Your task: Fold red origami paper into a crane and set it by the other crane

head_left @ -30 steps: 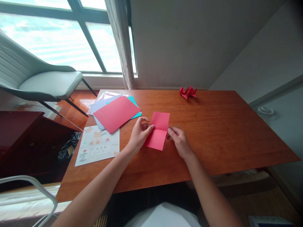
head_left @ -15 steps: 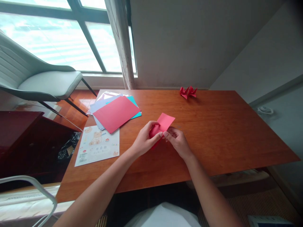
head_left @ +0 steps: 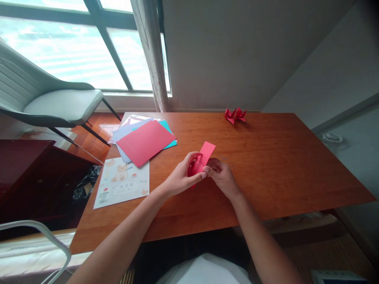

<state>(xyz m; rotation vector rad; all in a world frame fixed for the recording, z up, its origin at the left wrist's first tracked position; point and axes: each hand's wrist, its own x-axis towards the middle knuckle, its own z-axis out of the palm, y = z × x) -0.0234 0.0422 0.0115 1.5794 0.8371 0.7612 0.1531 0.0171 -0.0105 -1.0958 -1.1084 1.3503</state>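
Observation:
Between my two hands is a folded piece of red paper (head_left: 207, 150), held up over the middle of the table with its narrow end pointing away from me. My left hand (head_left: 184, 173) grips its left side, thumb across the lower front and fingers behind and along the edge. On the right side, my right hand (head_left: 220, 173) pinches the paper's lower edge between thumb and curled fingers. The two thumbs nearly meet. The paper's lower part is partly hidden by my fingers.
Folded red paper figures (head_left: 235, 115) stand at the table's (head_left: 281, 169) far edge. A stack of coloured sheets with red paper (head_left: 145, 142) on top lies at the left, beside a white sheet with bear drawings (head_left: 124, 183). A pale chair (head_left: 65, 102) stands beyond, by the window.
The folded red paper has turned in my hands, and its upper part now looks narrower. My right fingers have shifted slightly at its lower edge.

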